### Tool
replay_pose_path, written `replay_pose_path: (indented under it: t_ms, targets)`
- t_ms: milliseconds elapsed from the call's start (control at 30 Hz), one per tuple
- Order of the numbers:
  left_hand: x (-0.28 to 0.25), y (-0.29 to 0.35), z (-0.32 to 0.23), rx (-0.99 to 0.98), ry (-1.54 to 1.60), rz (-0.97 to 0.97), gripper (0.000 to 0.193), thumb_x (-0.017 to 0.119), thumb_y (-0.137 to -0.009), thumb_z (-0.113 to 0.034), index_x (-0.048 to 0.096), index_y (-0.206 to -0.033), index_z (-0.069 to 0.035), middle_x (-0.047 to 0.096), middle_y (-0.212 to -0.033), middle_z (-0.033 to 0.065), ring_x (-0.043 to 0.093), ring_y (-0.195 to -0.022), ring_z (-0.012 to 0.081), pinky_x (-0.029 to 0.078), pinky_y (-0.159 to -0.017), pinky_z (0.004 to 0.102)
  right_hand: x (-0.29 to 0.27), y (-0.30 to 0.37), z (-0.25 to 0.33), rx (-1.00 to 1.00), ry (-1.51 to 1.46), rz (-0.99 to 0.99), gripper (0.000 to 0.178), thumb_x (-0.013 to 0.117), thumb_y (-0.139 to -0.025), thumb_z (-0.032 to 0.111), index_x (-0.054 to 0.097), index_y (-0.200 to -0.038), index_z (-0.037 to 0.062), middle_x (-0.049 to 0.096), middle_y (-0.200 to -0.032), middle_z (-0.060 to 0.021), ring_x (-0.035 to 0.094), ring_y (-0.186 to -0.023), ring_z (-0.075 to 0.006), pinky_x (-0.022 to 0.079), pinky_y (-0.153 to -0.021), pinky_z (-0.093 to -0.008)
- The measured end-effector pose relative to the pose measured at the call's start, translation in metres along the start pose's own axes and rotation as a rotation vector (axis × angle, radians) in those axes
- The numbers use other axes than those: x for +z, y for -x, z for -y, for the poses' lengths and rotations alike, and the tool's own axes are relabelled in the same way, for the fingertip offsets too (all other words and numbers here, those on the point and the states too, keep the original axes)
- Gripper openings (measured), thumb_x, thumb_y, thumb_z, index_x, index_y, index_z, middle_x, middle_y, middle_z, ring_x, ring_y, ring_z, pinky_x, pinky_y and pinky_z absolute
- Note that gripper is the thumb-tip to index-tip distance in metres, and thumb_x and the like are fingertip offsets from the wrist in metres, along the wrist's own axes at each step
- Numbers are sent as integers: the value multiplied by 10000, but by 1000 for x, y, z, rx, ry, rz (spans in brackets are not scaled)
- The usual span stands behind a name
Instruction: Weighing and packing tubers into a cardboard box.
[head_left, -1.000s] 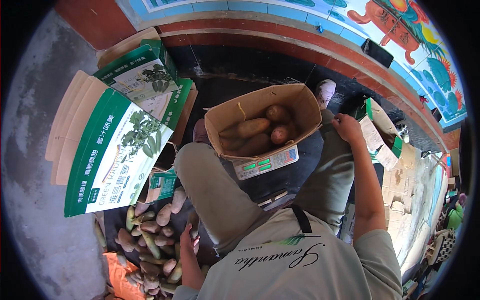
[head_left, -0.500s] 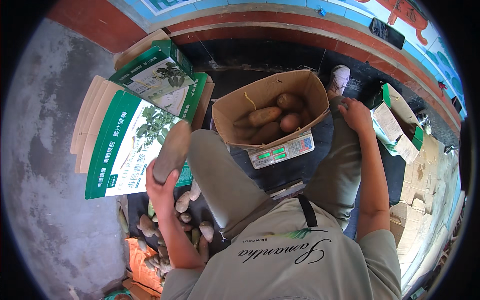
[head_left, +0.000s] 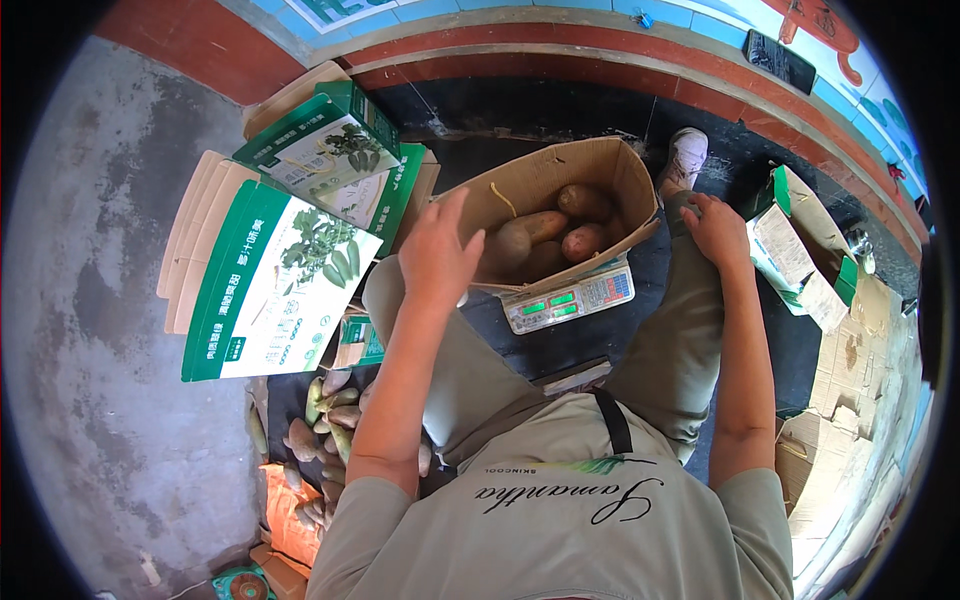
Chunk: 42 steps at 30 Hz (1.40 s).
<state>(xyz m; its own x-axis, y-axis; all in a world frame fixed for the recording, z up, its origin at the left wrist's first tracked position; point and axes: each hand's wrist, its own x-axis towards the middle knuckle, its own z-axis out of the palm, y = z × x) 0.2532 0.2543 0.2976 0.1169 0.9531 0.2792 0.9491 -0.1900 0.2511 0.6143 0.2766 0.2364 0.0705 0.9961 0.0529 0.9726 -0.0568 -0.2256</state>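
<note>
Looking down from the head view: the left hand (head_left: pixel 437 255) hovers at the near-left rim of the cardboard box (head_left: pixel 610 165), grip apart and empty, fingers spread. The sweet potatoes (head_left: pixel 545 228) lie inside, just right of it, long axes running left to right. The right hand (head_left: pixel 715 228) rests flat on the knee, farther off.

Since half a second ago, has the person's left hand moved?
Yes. The left hand has moved from beside the green cartons across to the open cardboard box on the scale.
</note>
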Motion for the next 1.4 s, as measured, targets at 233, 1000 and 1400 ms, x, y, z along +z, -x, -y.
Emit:
replay_pose_path:
  t_ms: [233,1000,1400]
  targets:
    - [-32,36,44,-67,307,-313,290,628,-772,-54,601,-1061,-48,605,-975,104,607,-886,194,492,-686,299,-3,-1,2,-2,-7,6,305,546,-839,308,611,-1056,105,620,-964,-149,600,-901,-322,470,-783,-419]
    - [134,448,193,-1295,202,650,271,618,-744,-274,649,-965,-120,631,-1037,119,594,-987,306,474,-838,396,13,-18,-8,-112,119,100,340,477,-882,341,596,-1044,66,616,-987,-195,571,-957,-375,449,-789,-443]
    - [153,513,97,-1221,193,1074,556,593,-745,-318,478,-1277,-202,512,-1273,99,486,-1174,297,390,-977,460,12,-23,-22,-117,179,98,316,475,-893,328,604,-1046,83,625,-990,-181,587,-943,-359,458,-776,-436]
